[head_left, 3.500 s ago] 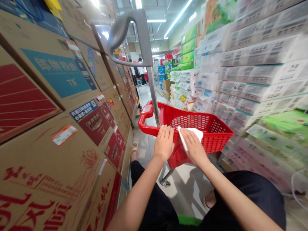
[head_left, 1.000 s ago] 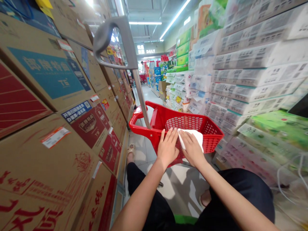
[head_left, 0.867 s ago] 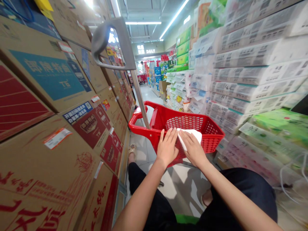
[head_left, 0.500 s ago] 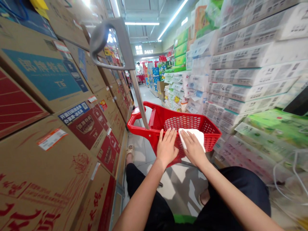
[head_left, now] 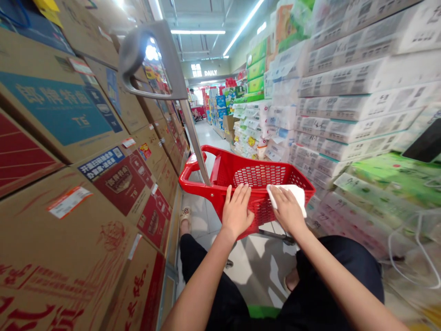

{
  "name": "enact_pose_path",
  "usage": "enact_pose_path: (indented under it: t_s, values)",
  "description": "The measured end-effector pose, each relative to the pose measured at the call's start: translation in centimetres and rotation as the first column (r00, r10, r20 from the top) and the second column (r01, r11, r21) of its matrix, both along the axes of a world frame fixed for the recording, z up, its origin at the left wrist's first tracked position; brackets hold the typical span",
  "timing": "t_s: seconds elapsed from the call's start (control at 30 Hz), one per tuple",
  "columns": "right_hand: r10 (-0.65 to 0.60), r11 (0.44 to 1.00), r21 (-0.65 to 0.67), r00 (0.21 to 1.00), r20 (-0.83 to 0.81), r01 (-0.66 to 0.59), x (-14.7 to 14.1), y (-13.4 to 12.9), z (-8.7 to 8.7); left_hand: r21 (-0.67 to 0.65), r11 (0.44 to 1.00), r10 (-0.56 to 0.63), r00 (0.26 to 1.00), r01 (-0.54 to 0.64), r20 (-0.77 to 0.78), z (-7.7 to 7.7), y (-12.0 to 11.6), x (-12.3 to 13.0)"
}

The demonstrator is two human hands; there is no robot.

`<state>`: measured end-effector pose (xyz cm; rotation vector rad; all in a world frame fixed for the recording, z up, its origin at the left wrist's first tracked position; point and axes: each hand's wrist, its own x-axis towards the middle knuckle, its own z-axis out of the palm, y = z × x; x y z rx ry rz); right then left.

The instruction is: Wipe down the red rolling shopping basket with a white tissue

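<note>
A red plastic basket [head_left: 213, 161] of a cart stands in front of me, with perforated sides and a grey metal post [head_left: 195, 138] rising at its left. My left hand [head_left: 237, 210] lies on the near side of the basket, fingers spread over its rim. Under the fingers of my right hand [head_left: 287, 209] is a folded white cloth [head_left: 298, 195], pressed flat against the near side towards the right end. My right fingers are stretched out over the cloth, not wrapped round it.
Stacked cardboard boxes [head_left: 103, 225] line the left side. On the right rise piles of wrapped white packs [head_left: 337, 108] and green packs [head_left: 389, 172], with a dark phone-like object [head_left: 423, 142] above. An aisle floor [head_left: 206, 135] runs ahead.
My right hand and the white cloth have slid to the right along the basket's near side. My left hand has stayed at nearly the same place on the basket.
</note>
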<state>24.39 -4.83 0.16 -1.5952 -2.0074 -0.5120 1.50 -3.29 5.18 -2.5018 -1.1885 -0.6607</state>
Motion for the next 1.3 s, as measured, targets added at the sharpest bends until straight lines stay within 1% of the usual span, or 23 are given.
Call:
enact_pose_path:
  t_s: [0.1, 0.17, 0.23, 0.33, 0.4, 0.47, 0.53, 0.63, 0.7, 0.73, 0.8, 0.9, 0.97, 1.0, 1.03, 1.1, 1.23, 1.3]
  values:
    - [0.083, 0.996, -0.013, 0.997, 0.006, -0.083, -2.6, -0.4, 0.5, -0.009, 1.000, -0.001, 1.000, 0.001, 0.006, 0.0, 0.1, -0.1]
    - [0.122, 0.992, -0.011, 0.992, 0.006, -0.122, -2.5, -0.3, 0.7, -0.010, 1.000, -0.003, 1.000, 0.003, 0.001, 0.0, 0.2, -0.5]
    - [0.115, 0.993, -0.012, 0.993, -0.001, -0.115, -0.7, 0.0, 0.6, -0.006, 1.000, -0.006, 1.000, 0.006, -0.010, 0.1, 0.3, -1.0]
    - [0.049, 0.999, -0.022, 0.999, -0.010, -0.049, 2.9, 0.7, 0.3, -0.003, 1.000, -0.009, 1.000, 0.009, -0.021, 0.2, 0.3, -1.4]
    - [0.015, 1.000, -0.025, 1.000, -0.013, -0.016, 3.9, 0.8, 0.2, -0.007, 1.000, -0.002, 1.000, 0.002, -0.017, 0.3, 0.2, -1.4]
    - [0.003, 1.000, -0.016, 1.000, -0.011, -0.003, 2.8, 0.8, 0.1, -0.005, 1.000, 0.018, 1.000, -0.018, -0.007, 0.4, 0.0, -0.8]
    - [0.012, 1.000, -0.005, 1.000, -0.003, -0.012, 0.3, 0.6, 0.1, 0.000, 0.999, 0.033, 0.999, -0.033, -0.005, 0.4, -0.2, 0.2]
    - [0.075, 0.997, -0.001, 0.997, 0.012, -0.075, -3.2, 0.4, 0.2, -0.006, 1.000, 0.020, 1.000, -0.020, -0.018, 0.1, -0.2, 1.7]
    - [0.129, 0.992, -0.005, 0.991, 0.022, -0.129, -3.5, 0.4, 0.1, -0.011, 1.000, 0.003, 1.000, -0.003, -0.020, -0.1, 0.0, 2.2]
    - [0.146, 0.989, -0.007, 0.989, 0.025, -0.146, -2.9, 0.4, 0.0, -0.013, 1.000, -0.011, 1.000, 0.011, -0.022, -0.3, 0.1, 2.2]
    - [0.145, 0.989, -0.009, 0.989, 0.025, -0.145, -0.5, 0.4, -0.1, -0.020, 0.998, -0.053, 0.998, 0.053, -0.028, -0.5, 0.3, 1.8]
    - [0.084, 0.996, -0.005, 0.996, 0.013, -0.084, 3.5, 0.1, -0.2, -0.037, 0.995, -0.095, 0.995, 0.094, -0.018, -0.7, 0.5, 0.8]
    - [0.049, 0.999, -0.021, 0.999, 0.021, -0.049, 4.6, -0.2, -0.2, -0.044, 0.995, -0.092, 0.996, 0.092, -0.001, -0.7, 0.6, 0.3]
    - [0.029, 0.999, -0.028, 0.999, 0.028, -0.028, 4.4, -0.3, -0.1, -0.047, 0.995, -0.088, 0.996, 0.088, 0.005, -0.7, 0.5, 0.2]
    - [0.008, 1.000, -0.031, 0.999, 0.034, -0.007, 3.8, -0.4, -0.1, -0.049, 0.995, -0.082, 0.997, 0.083, 0.009, -0.7, 0.5, 0.1]
    - [-0.016, 1.000, -0.021, 0.999, 0.045, 0.017, 1.3, -0.5, -0.1, -0.050, 0.996, -0.072, 0.997, 0.073, 0.010, -0.6, 0.4, 0.1]
    - [0.064, 0.998, 0.016, 0.995, 0.075, -0.065, -4.8, -0.4, -0.2, -0.048, 0.997, -0.053, 0.998, 0.054, 0.017, -0.4, 0.5, 0.0]
    - [0.099, 0.994, 0.034, 0.991, 0.094, -0.103, -6.3, -0.4, -0.3, -0.054, 0.997, -0.047, 0.998, 0.048, 0.030, -0.4, 0.6, -0.3]
